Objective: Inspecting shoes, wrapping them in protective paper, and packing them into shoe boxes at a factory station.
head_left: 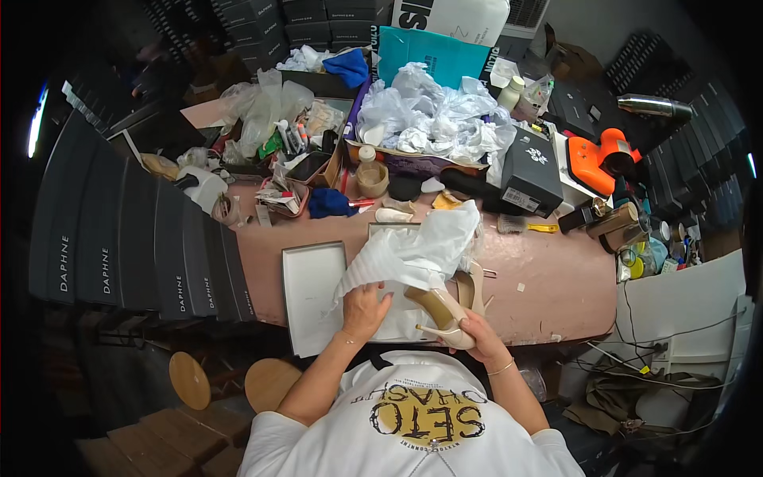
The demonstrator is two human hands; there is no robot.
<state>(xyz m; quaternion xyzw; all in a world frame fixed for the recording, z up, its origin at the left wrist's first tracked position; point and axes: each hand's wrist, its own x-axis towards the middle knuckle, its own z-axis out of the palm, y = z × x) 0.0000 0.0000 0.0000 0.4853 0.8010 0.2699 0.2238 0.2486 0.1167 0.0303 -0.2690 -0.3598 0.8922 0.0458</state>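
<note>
My right hand (477,335) grips a beige high-heeled shoe (443,308) around its heel end, the thin heel pointing left. Another beige heeled shoe (474,286) shows just behind it, partly hidden. White tissue paper (421,253) billows over the table in front of the shoes and covers the toe of the held one. My left hand (364,312) is at the lower left edge of this paper, fingertips closed on it and partly hidden, thumb standing apart. Beneath the paper lies an open shoe box with a white inside (314,290) and dark rim.
Stacked dark shoe boxes (135,238) line the left side. At the back sits a box of crumpled tissue (425,111). A dark shoe box (531,171), an orange device (592,163) and a yellow-handled brush (524,226) are on the right. Two round stools (191,380) stand below left.
</note>
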